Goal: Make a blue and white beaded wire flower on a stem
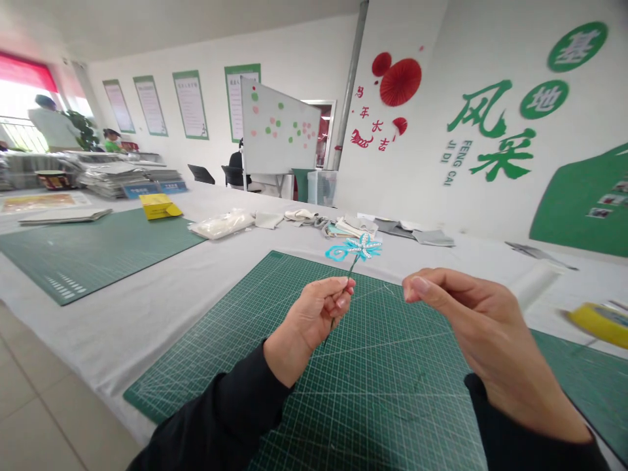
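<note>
A blue flower (362, 246) with white bead-like dots and a blue curl at its left stands on a thin dark green stem. My left hand (314, 311) is closed round that stem, and the stem's lower end sticks out below the fingers. To the right, my right hand (471, 320) is raised with thumb and forefinger pinched together. A fine thread-like line shows faintly near its fingertips, and I cannot make out what it pinches. Both hands are above a green cutting mat (392, 379) with a white grid.
Another green mat (108, 248) lies at the left with a yellow box (159, 206) at its edge. Fabric pieces (353, 226) and a plastic packet (223, 224) lie behind. A yellow roll (601, 322) is at the right. People are in the far left background.
</note>
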A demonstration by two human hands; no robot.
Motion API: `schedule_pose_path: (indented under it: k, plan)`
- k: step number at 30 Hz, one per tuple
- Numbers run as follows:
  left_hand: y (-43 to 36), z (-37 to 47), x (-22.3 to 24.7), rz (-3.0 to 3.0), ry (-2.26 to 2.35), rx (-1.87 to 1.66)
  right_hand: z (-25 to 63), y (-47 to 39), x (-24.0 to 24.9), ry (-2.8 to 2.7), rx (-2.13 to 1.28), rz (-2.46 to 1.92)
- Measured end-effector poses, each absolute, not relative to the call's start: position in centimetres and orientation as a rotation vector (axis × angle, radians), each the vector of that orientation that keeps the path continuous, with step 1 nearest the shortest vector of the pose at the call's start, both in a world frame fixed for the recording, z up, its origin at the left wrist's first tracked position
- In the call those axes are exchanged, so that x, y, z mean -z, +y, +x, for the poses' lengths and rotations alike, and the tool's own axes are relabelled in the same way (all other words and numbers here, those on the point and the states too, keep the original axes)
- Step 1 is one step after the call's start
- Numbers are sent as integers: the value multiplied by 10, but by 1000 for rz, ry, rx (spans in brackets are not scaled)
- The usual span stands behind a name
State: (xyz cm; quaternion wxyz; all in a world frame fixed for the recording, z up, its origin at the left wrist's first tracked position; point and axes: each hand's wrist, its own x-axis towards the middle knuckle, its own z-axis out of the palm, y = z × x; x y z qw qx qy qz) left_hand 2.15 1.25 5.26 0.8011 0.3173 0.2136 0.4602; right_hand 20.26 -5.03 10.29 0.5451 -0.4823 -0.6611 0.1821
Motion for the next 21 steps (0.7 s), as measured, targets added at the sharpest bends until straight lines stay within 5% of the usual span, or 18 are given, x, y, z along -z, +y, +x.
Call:
schedule_pose_path:
  k: [21]
  plan:
    - [2, 31, -64, 648, 356, -1075, 195, -72, -116, -1524, -443, -1089]
